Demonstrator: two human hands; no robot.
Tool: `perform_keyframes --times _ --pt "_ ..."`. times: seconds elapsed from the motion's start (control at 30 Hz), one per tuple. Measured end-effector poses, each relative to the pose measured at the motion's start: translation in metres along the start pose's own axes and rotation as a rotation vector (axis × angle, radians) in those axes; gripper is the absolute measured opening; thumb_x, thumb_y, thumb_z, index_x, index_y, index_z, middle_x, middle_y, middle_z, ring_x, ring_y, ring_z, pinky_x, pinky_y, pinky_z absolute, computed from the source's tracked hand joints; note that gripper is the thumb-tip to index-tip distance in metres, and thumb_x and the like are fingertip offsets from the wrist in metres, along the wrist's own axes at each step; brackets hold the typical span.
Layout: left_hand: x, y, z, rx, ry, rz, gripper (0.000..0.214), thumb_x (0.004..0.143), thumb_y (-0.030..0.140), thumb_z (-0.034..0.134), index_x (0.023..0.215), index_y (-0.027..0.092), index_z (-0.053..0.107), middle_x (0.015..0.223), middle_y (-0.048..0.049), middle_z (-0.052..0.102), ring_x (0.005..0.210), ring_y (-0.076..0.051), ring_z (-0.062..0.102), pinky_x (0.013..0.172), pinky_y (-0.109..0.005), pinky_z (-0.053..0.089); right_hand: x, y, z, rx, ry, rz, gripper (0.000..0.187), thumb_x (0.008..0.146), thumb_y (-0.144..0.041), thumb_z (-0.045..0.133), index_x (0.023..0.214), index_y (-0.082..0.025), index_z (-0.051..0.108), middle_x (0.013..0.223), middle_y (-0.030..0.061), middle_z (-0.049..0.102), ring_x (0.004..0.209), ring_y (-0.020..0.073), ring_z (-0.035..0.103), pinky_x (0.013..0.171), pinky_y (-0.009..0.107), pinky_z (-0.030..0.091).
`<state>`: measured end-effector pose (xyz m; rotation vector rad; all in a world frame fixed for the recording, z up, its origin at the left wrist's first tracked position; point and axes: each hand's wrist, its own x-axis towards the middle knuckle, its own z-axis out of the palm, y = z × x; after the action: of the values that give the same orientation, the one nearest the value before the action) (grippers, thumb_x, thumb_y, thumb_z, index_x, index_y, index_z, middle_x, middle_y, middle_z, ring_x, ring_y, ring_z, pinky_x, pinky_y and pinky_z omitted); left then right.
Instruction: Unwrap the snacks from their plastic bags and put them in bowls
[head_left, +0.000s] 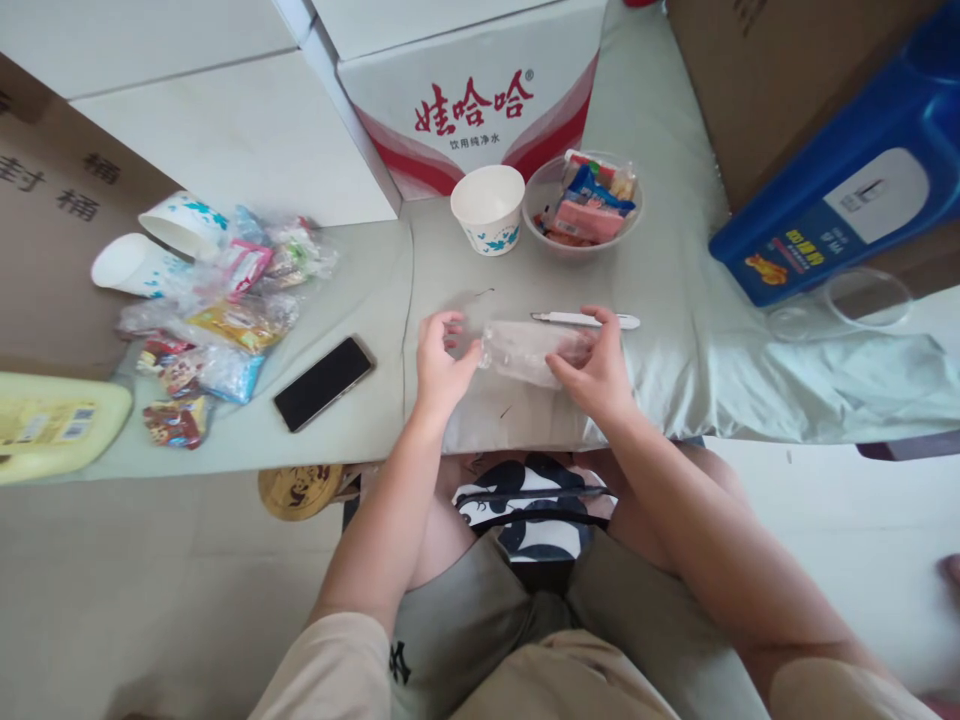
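Note:
A crinkled, see-through plastic piece (525, 350) lies across the cloth between my hands; whether it is a bottle or a bag I cannot tell. My right hand (600, 370) grips its right end between thumb and fingers. At the left end, my left hand (442, 362) has its fingers curled but apart, with the thumb tip close to the plastic. Just behind the plastic is a slim white utility knife (589, 319), partly covered by my right fingers. Two small dark slivers rest on the cloth nearby.
Behind stand a paper cup (489, 205) and a clear bowl (634, 222) of wrapped snacks. A phone (325, 384), more packets (244, 320) and tipped paper cups (124, 262) are on the left. A blue jug (825, 200) and a clear plastic cup (870, 310) are on the right.

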<state>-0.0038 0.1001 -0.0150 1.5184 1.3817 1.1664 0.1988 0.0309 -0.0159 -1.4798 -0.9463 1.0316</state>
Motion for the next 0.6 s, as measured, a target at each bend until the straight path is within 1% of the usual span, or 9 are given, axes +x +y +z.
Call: perform_keyframes --times 0.07,0.13,0.2,0.27,0.33,0.4,0.47,0.53,0.6 --pt "-0.003 -0.002 0.006 0.072 0.021 0.062 0.023 0.076 0.023 0.074 0.095 0.022 0.062 0.100 -0.0039 0.065 0.092 -0.015 0.062 0.085 -0.029 0.051 0.000 -0.001 0.002 -0.027 0.041 -0.033 0.041 0.075 -0.033 0.071 0.112 -0.026 0.054 0.083 -0.0010 0.061 0.069 0.0171 0.057 0.068 0.032 0.047" --pt "-0.007 -0.001 0.014 0.026 -0.108 0.056 0.027 0.080 0.032 0.075 0.101 0.023 0.061 0.106 -0.0059 0.068 0.098 -0.018 0.065 0.090 -0.031 0.052 -0.001 -0.005 0.004 -0.053 -0.008 -0.129 0.018 0.079 -0.035 0.067 0.090 -0.025 0.058 0.087 0.0027 0.064 0.080 0.0202 0.060 0.076 0.035 0.048" --pt "-0.011 0.002 0.021 -0.099 -0.259 0.025 0.047 0.076 0.042 0.081 0.114 0.025 0.059 0.121 -0.0086 0.068 0.112 -0.022 0.066 0.096 -0.034 0.052 -0.002 -0.010 0.007 -0.046 -0.091 -0.253 0.013 0.079 -0.034 0.065 0.079 -0.024 0.056 0.099 0.0057 0.067 0.094 0.0226 0.061 0.084 0.036 0.048" --pt "-0.014 0.005 0.027 -0.215 -0.363 -0.006 0.061 0.071 0.054 0.085 0.119 0.025 0.059 0.125 -0.0092 0.068 0.116 -0.024 0.066 0.098 -0.036 0.052 -0.004 -0.014 0.009 0.031 -0.208 -0.270 0.013 0.079 -0.033 0.064 0.079 -0.023 0.055 0.098 0.0050 0.066 0.090 0.0205 0.060 0.081 0.034 0.048" --pt "-0.016 0.007 0.030 -0.230 -0.446 -0.050 0.057 0.071 0.066 0.080 0.105 0.023 0.065 0.105 -0.0070 0.072 0.100 -0.024 0.069 0.090 -0.036 0.054 -0.005 -0.015 0.013 0.152 -0.334 -0.159 0.016 0.082 -0.037 0.060 0.082 -0.024 0.052 0.082 0.0004 0.061 0.073 0.0157 0.055 0.070 0.030 0.045" --pt "-0.018 0.007 0.031 -0.171 -0.479 -0.102 0.053 0.074 0.072 0.074 0.087 0.021 0.067 0.082 -0.0041 0.069 0.083 -0.022 0.068 0.076 -0.034 0.054 -0.003 -0.013 0.015 0.250 -0.396 -0.052 0.019 0.083 -0.042 0.058 0.086 -0.024 0.051 0.073 -0.0035 0.055 0.064 0.0132 0.049 0.063 0.028 0.041" --pt "-0.017 0.003 0.030 -0.119 -0.416 -0.137 0.050 0.080 0.071 0.069 0.080 0.021 0.066 0.073 -0.0030 0.065 0.078 -0.022 0.066 0.069 -0.033 0.051 0.001 -0.011 0.016 0.262 -0.336 0.008 0.023 0.081 -0.042 0.058 0.095 -0.025 0.051 0.071 -0.0050 0.056 0.062 0.0131 0.051 0.063 0.028 0.041" --pt "-0.010 -0.001 0.028 -0.076 -0.230 -0.136 0.042 0.087 0.064 0.065 0.083 0.022 0.064 0.076 -0.0028 0.066 0.083 -0.022 0.066 0.069 -0.032 0.051 0.005 -0.009 0.015 0.203 -0.204 0.071 0.028 0.080 -0.041 0.058 0.102 -0.026 0.050 0.071 -0.0057 0.059 0.062 0.0139 0.054 0.063 0.029 0.042" --pt "0.007 -0.001 0.022 -0.013 -0.003 -0.089 0.032 0.089 0.054 0.065 0.092 0.023 0.060 0.082 -0.0018 0.066 0.086 -0.020 0.066 0.072 -0.031 0.051 0.010 -0.008 0.012 0.157 -0.124 0.136 0.026 0.080 -0.039 0.054 0.102 -0.026 0.049 0.072 -0.0053 0.062 0.061 0.0147 0.058 0.064 0.030 0.043"
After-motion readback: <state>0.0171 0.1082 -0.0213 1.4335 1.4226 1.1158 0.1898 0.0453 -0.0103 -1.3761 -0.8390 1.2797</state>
